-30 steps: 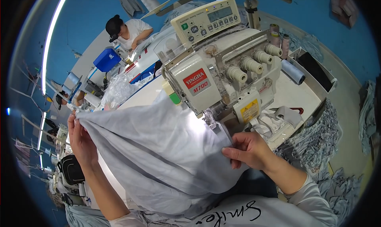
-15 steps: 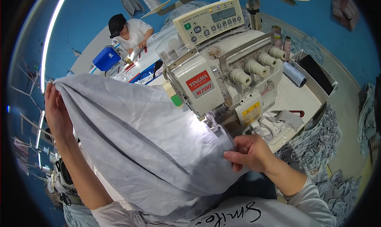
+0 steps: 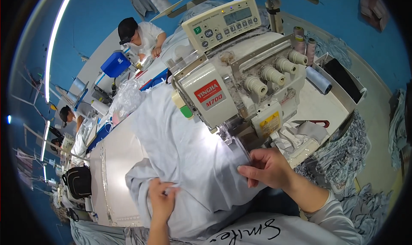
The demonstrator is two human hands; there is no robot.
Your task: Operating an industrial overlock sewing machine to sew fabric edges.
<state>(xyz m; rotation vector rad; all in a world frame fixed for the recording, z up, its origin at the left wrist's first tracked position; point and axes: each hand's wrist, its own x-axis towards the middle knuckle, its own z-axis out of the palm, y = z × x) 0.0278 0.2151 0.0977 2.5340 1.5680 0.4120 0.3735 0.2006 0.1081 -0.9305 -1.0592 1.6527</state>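
Close to your body, your left hand [image 3: 162, 202] lies on the pale grey cloth [image 3: 197, 168], its fingers partly curled; you cannot tell from this angle whether they pinch a fold. Your right hand [image 3: 271, 168] grips the cloth's right edge between thumb and bent fingers, just in front of the needle area of the sewing machine [image 3: 210, 90].

The cloth is soft, thin and matte. It spreads over the front of the worktop [image 3: 122, 159] and passes under the machine's lit working end, bunched into rounded folds around your left hand and flatter towards the lamp. On its left, smooth, light worktop surface runs out to the side, giving your left arm lateral room; your right hand has the hard machine body just beyond its fingertips.

Right of the needle area lie crumpled grey scraps [image 3: 300, 135] and a red-handled tool [image 3: 321, 123]. Ribbed, pale round knobs [image 3: 274, 75] stand out from the machine's front, and a flat control panel [image 3: 223, 24] sits tilted on top. Past the worktop's right edge, a wrinkled fabric heap [image 3: 343, 155] hangs low. Farther off, a glossy, crinkled plastic bag [image 3: 128, 95] rests at left, with a co-worker [image 3: 143, 39] bent over beyond it.
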